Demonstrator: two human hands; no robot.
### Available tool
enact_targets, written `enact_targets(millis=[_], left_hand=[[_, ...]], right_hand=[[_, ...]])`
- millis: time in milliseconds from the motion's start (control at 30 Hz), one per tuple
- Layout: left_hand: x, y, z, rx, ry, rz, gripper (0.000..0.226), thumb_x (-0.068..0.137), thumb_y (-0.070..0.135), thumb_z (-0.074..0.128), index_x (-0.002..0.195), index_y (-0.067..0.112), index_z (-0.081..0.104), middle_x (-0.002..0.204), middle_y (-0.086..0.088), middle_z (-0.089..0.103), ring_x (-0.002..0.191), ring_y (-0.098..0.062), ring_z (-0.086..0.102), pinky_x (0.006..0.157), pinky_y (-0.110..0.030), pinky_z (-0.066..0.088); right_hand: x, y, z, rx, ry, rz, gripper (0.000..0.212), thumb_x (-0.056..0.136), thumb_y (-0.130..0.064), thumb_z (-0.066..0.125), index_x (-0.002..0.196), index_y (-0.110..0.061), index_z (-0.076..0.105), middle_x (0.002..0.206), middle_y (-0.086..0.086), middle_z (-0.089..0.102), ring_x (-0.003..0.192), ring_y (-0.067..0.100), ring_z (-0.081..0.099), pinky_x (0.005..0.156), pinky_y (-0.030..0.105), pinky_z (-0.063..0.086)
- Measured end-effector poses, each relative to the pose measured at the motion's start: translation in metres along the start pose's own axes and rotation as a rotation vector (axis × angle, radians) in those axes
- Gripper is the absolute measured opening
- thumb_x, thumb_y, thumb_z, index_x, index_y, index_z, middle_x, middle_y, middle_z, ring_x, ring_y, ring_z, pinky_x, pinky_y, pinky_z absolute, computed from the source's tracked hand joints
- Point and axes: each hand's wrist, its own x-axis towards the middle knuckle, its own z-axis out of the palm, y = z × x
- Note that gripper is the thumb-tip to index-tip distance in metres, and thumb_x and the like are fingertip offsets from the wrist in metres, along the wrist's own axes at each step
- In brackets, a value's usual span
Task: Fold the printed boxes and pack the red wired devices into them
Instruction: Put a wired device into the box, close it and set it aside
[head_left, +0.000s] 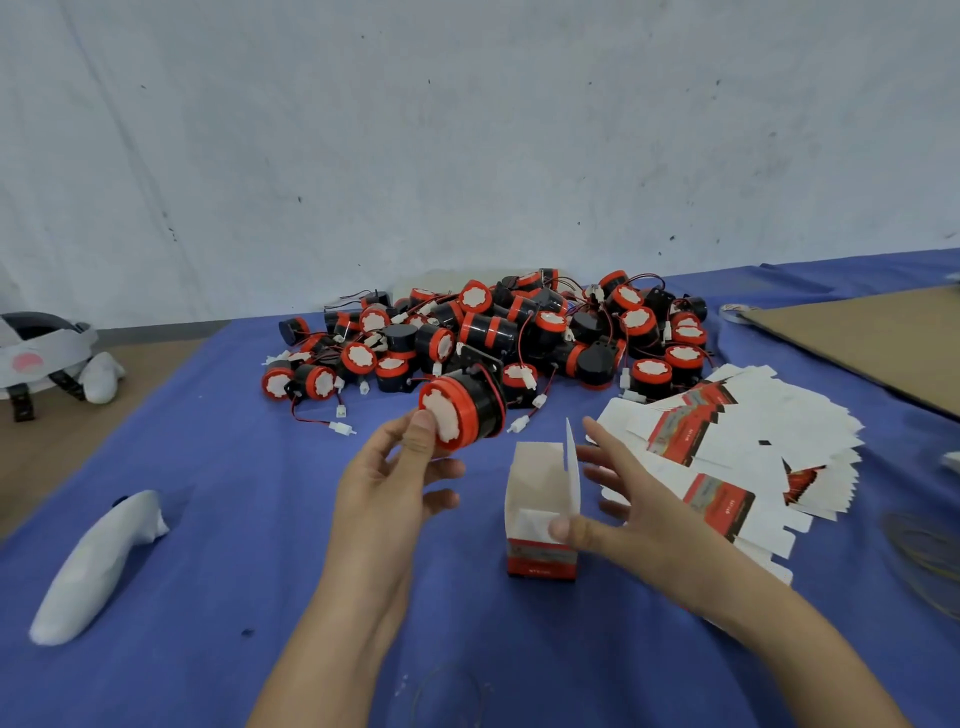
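My left hand (387, 483) grips a red and black wired device (465, 408) with a white face, held above the blue cloth just left of the box. A folded printed box (540, 512) stands upright with its top open and one flap raised. My right hand (618, 512) is at the box's right side, thumb on its front wall, fingers spread and blurred. A large pile of red wired devices (498, 332) lies behind. A spread of flat printed boxes (737, 447) lies to the right.
The table wears a blue cloth (208, 519). A white wrapped controller (98, 556) lies at front left, a headset (39, 353) at far left. A sheet of brown cardboard (862, 338) lies at back right. A white wall stands behind the table.
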Motion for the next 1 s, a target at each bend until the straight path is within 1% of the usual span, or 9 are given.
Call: enact_targets(millis=[167,267,400,500,600,700,767,900,1000], left_hand=[[-0.001,-0.005,-0.003,0.097,-0.043,-0.088,0.020,0.099,0.029,0.058,0.104,0.014,0.070,0.073,0.005,0.071,0.061,-0.007,0.063,0.051,-0.020,0.051],[-0.001,-0.006,-0.007,0.145,-0.068,-0.129,0.019,0.099,0.028,0.058,0.104,0.015,0.071,0.073,0.007,0.071,0.059,-0.007,0.061,0.052,-0.021,0.050],[-0.001,-0.006,-0.012,0.179,-0.077,-0.162,0.020,0.098,0.031,0.060,0.104,0.015,0.072,0.074,0.005,0.072,0.059,-0.009,0.059,0.052,-0.023,0.049],[0.000,-0.006,-0.015,0.203,-0.086,-0.181,0.022,0.098,0.032,0.060,0.104,0.015,0.072,0.074,0.004,0.072,0.059,-0.010,0.058,0.053,-0.024,0.049],[-0.002,-0.006,-0.014,0.229,-0.131,-0.176,0.023,0.098,0.032,0.060,0.105,0.015,0.072,0.076,0.004,0.072,0.059,-0.009,0.057,0.053,-0.023,0.048],[-0.006,-0.006,-0.010,0.272,-0.163,-0.133,0.022,0.098,0.034,0.059,0.104,0.018,0.072,0.076,0.007,0.072,0.058,-0.006,0.057,0.053,-0.019,0.048],[-0.006,-0.006,-0.009,0.301,-0.145,-0.093,0.019,0.098,0.034,0.059,0.102,0.020,0.071,0.076,0.010,0.073,0.056,-0.004,0.055,0.052,-0.017,0.048],[-0.006,-0.005,-0.008,0.332,-0.141,-0.047,0.018,0.098,0.034,0.058,0.102,0.022,0.070,0.076,0.011,0.073,0.054,-0.003,0.054,0.051,-0.015,0.046],[-0.008,-0.004,-0.008,0.378,-0.163,-0.051,0.018,0.098,0.036,0.058,0.101,0.023,0.070,0.075,0.010,0.072,0.051,-0.004,0.052,0.051,-0.014,0.046]], right_hand=[[0.000,0.014,0.011,-0.207,-0.011,-0.007,0.112,0.054,-0.084,0.073,0.147,-0.057,0.015,0.133,-0.039,0.029,0.126,-0.011,0.037,0.106,0.019,0.034],[0.002,0.023,0.018,-0.128,-0.065,0.017,0.103,0.052,-0.078,0.081,0.133,-0.068,0.019,0.137,-0.042,0.035,0.128,-0.008,0.042,0.108,0.025,0.040],[0.003,0.029,0.023,-0.069,-0.139,-0.002,0.118,0.057,-0.068,0.087,0.149,-0.052,0.015,0.129,-0.035,0.052,0.118,-0.009,0.055,0.098,0.028,0.053],[0.003,0.025,0.023,-0.244,0.006,-0.050,0.126,0.054,-0.078,0.078,0.152,-0.052,0.004,0.123,-0.043,0.032,0.115,-0.018,0.044,0.098,0.023,0.048],[0.003,0.018,0.027,-0.379,0.264,-0.183,0.122,0.065,-0.064,0.082,0.145,-0.060,-0.009,0.132,-0.026,0.022,0.120,-0.005,0.037,0.094,0.020,0.039],[0.006,0.011,0.024,-0.563,0.528,-0.300,0.119,0.065,-0.037,0.093,0.156,-0.029,0.016,0.138,-0.009,0.025,0.129,0.020,0.040,0.088,0.034,0.051],[0.006,0.006,0.021,-0.725,0.622,-0.416,0.118,0.060,-0.033,0.094,0.152,-0.014,0.023,0.139,0.004,0.029,0.127,0.029,0.038,0.091,0.047,0.053],[0.005,0.001,0.019,-0.930,0.660,-0.575,0.107,0.063,-0.047,0.081,0.147,-0.006,0.029,0.135,0.013,0.038,0.120,0.033,0.040,0.097,0.055,0.048],[0.005,0.001,0.021,-0.977,0.674,-0.571,0.121,0.051,-0.040,0.095,0.147,-0.004,0.030,0.133,0.014,0.039,0.120,0.033,0.041,0.095,0.055,0.049]])
